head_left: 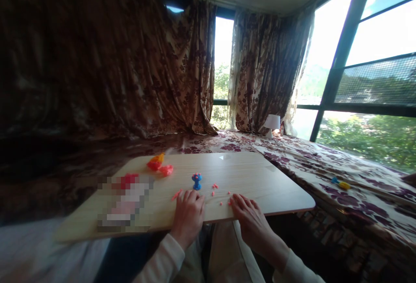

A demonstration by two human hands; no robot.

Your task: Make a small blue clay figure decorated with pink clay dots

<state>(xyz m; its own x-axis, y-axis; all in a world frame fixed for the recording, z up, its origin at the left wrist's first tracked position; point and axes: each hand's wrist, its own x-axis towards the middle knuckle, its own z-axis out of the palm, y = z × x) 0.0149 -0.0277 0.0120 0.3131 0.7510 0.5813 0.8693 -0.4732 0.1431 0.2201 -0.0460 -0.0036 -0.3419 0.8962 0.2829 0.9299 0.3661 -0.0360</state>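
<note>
A small blue mushroom-shaped clay figure [196,181] with pink dots on its cap stands upright on the light wooden table [247,174]. Just in front of it, my left hand [188,211] rests on the tabletop, fingers lowered and nothing visible in them. A thin pink clay strip [177,194] lies beside its fingers. My right hand [248,214] lies palm down at the near edge, fingertips beside or on a tiny pink clay bit [229,203]; its underside is hidden. Several other pink clay pieces [215,186] are scattered between the hands and the figure.
Orange and red crumpled lumps [160,164] lie at the table's far left. Nearer is a red lump [129,180] beside a pixelated, unreadable item [125,207]. A white lamp [273,122] stands behind; a blue and yellow object [342,185] lies on the patterned cloth at right.
</note>
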